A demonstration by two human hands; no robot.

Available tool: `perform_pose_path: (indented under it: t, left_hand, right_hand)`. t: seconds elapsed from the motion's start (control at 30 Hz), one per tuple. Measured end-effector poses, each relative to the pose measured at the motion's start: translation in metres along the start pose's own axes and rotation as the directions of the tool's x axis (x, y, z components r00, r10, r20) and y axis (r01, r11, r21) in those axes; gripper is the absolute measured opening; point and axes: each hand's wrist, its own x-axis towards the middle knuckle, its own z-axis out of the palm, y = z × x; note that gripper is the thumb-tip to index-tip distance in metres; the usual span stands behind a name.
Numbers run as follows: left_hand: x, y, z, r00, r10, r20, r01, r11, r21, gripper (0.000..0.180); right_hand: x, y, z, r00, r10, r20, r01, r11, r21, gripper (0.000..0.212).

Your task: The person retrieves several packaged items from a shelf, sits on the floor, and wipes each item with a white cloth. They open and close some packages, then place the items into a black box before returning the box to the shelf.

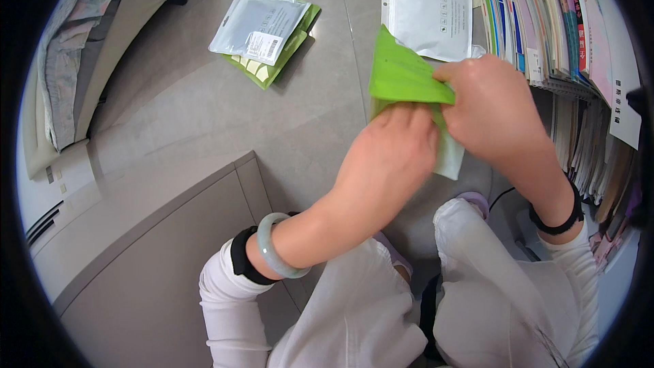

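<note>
A bright green flat pouch (406, 75) with a paler lower part (449, 152) is held up in front of me over the floor. My right hand (487, 102) pinches its right edge between thumb and fingers. My left hand (398, 140) is bent in against the pouch, its fingers curled together and their tips hidden under the green flap. I cannot tell whether those fingertips are inside the pouch or grip its edge. Just beyond lies a white pouch (426, 12) with small dark print, partly behind the green one.
Left of centre on the grey tiled floor (272, 119), a white labelled pouch (259, 24) lies on green pouches (267, 76). Books and magazines (538, 13) fill the shelves at right. A grey cabinet (184, 245) stands at lower left, a fabric-covered piece (88, 48) at upper left.
</note>
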Motion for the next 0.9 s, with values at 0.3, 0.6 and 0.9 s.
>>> perform_pose_path:
  t: [0.3,0.6,0.9]
  left_hand:
    - [-0.009,-0.001,0.046,0.922,-0.033,0.385,-0.036,0.984,0.172,0.018]
    - [-0.044,-0.013,0.066,0.948,0.101,0.300,-0.152,0.976,0.153,0.018]
    - [-0.028,0.008,0.040,0.959,-0.010,0.285,0.020,0.999,-0.034,0.013]
  right_hand:
    - [-0.021,-0.036,0.011,0.956,-0.247,0.156,0.240,0.969,0.062,0.008]
    - [-0.022,-0.036,0.028,0.933,-0.338,0.122,0.322,0.937,0.133,0.007]
    - [-0.008,-0.023,0.012,0.993,-0.093,0.079,0.093,0.996,-0.003,0.006]
